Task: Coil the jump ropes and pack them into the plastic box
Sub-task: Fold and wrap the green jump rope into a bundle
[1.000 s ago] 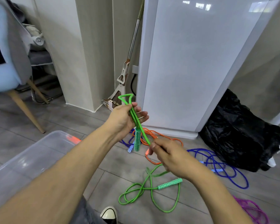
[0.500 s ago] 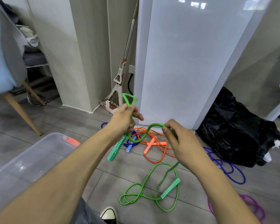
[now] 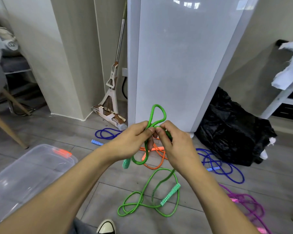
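Both hands hold the green jump rope (image 3: 156,114) in mid air. My left hand (image 3: 134,141) grips gathered strands, with one loop standing above the fist and a teal handle (image 3: 126,163) hanging below it. My right hand (image 3: 174,146) pinches the rope right beside the left fingers. The rest of the green rope trails down to the floor, where its other handle (image 3: 170,194) lies. The clear plastic box (image 3: 24,173) with an orange latch sits at the lower left. Orange (image 3: 156,157), blue (image 3: 220,166) and purple (image 3: 245,203) ropes lie loose on the floor.
A tall white appliance (image 3: 176,65) stands straight ahead, with a mop (image 3: 113,85) leaning beside it and a black plastic bag (image 3: 235,132) at its right. A second blue rope (image 3: 107,134) lies by the mop. A chair leg (image 3: 5,125) is at the left; my shoe (image 3: 107,227) is below.
My right hand has carried its stretch of rope up and left to meet my left hand. A larger loop now stands above the left fist.
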### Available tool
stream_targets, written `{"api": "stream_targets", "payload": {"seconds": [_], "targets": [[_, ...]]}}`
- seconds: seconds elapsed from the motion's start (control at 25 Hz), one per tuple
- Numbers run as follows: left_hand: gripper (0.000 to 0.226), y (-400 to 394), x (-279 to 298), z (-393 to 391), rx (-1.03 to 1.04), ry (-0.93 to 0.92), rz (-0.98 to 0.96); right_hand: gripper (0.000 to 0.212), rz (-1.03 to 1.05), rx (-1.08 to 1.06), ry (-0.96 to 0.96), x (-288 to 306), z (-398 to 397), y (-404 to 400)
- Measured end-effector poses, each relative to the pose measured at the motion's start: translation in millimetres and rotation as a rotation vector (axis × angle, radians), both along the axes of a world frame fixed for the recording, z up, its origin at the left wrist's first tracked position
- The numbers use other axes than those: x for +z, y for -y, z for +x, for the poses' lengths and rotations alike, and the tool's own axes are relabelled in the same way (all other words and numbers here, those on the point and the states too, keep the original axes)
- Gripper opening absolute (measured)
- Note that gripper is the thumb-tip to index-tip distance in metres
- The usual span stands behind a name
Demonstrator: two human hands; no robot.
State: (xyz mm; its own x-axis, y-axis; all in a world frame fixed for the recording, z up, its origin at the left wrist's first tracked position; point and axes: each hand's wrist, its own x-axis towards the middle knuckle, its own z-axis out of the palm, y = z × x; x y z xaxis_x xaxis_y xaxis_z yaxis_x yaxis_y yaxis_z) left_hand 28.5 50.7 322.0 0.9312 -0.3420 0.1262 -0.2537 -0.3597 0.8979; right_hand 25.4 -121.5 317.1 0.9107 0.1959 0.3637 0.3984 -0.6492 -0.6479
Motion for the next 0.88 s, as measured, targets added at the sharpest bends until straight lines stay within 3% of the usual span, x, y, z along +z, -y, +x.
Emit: {"api": "stream_targets", "payload": {"seconds": [0.12,0.24,0.44,0.52,0.6,0.72,0.88], "targets": [[0.022,1,0,3,0.119,-0.075,-0.26,0.031,-0.009,-0.011,-0.032,3,5,2],[0.023,-16,2,23,0.441,-0.101,-0.575,0.028,-0.052,-0.004,-0.089,3,11,18],[0.027,-48,1,36,0.763,-0.056,-0.736,0.031,-0.305,-0.092,-0.267,-2,20,48],[0.027,-44,3,34,0.781,-0.057,-0.724,0.033,-0.355,-0.19,-0.277,-4,25,55],[0.024,-36,5,31,0.727,-0.107,-0.705,0.032,-0.235,-0.243,-0.204,0,23,53],[0.02,-17,5,21,0.527,-0.204,-0.649,0.03,0.02,-0.203,-0.087,9,13,29],[0.024,16,-4,6,0.343,-0.263,-0.548,0.03,0.069,-0.135,-0.053,6,3,-2]]}}
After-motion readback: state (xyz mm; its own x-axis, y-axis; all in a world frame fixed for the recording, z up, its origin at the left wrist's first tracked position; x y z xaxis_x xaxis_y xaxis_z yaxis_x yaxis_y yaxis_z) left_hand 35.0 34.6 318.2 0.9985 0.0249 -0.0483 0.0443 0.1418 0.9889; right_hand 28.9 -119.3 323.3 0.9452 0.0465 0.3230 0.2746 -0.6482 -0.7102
